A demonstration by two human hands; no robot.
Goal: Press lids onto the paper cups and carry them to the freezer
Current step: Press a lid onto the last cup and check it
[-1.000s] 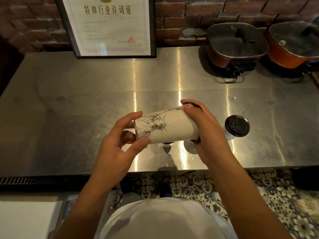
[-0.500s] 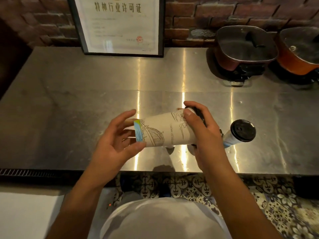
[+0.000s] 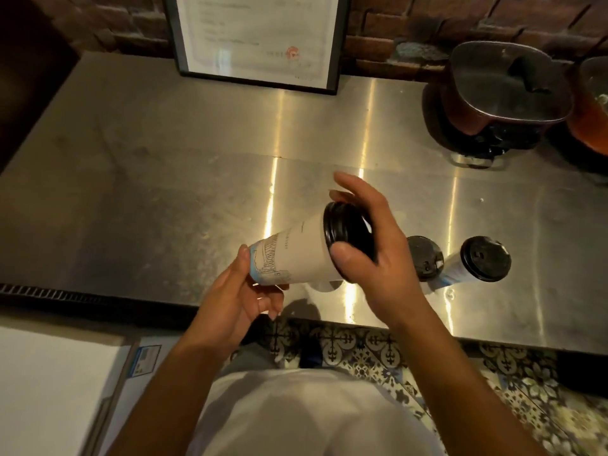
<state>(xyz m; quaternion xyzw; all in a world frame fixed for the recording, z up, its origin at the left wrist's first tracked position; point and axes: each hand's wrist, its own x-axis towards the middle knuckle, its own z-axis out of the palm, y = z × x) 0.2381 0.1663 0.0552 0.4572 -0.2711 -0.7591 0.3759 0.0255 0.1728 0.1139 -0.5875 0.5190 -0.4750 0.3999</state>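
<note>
A white paper cup (image 3: pixel 296 255) with a line drawing and a blue band at its base lies tilted in the air above the steel counter's front edge, its black lid (image 3: pixel 345 228) pointing up and right. My left hand (image 3: pixel 240 294) holds the cup's base, thumb on its side and fingers curled beneath. My right hand (image 3: pixel 378 245) covers the lid with its palm, thumb at the lid's rim, fingers stretched out and spread. Two more lidded cups stand on the counter to the right, one (image 3: pixel 424 258) partly hidden behind my right hand, the other (image 3: pixel 483 260) further right.
The steel counter (image 3: pixel 164 153) runs to a brick wall. A framed certificate (image 3: pixel 253 37) leans at the back. Two lidded pots (image 3: pixel 506 90) (image 3: pixel 595 110) sit at the back right. Patterned floor tiles (image 3: pixel 493 383) lie below the counter edge, and a white surface (image 3: pixel 49 390) is at lower left.
My right hand's fingers have lifted off the cup's side and spread out over the lid. The cup's lid end has tilted upward. My left hand has slid under the base.
</note>
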